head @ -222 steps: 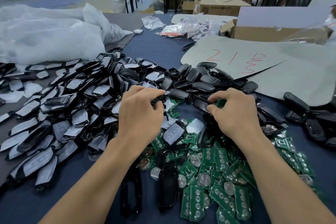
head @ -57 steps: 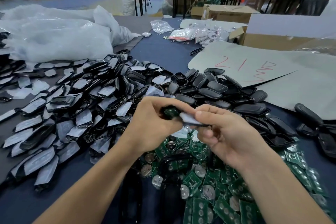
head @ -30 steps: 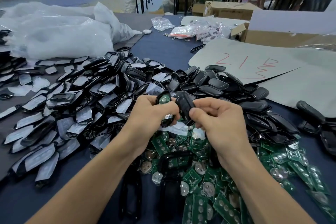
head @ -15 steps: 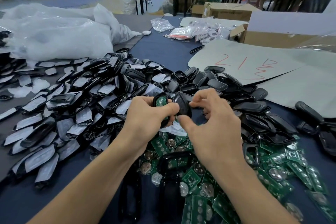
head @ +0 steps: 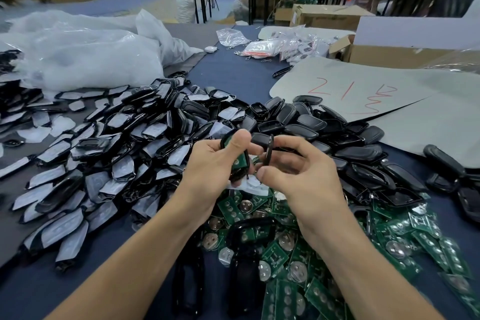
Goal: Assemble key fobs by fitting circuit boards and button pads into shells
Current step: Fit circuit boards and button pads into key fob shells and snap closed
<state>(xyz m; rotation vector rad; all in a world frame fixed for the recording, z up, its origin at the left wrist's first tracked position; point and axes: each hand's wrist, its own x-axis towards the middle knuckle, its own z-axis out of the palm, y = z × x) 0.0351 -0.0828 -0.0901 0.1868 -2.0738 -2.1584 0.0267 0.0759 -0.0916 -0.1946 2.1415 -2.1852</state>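
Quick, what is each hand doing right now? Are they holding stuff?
Left hand: closed, gripping a black shell with a green circuit board in it.
Right hand: closed, pinching a second shell half between thumb and fingers.

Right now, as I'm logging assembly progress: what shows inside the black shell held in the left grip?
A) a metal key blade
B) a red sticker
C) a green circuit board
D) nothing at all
C: the left grip holds the black shell with a green circuit board seated in it, partly under the thumb, while the right grip pinches a second shell half beside it.
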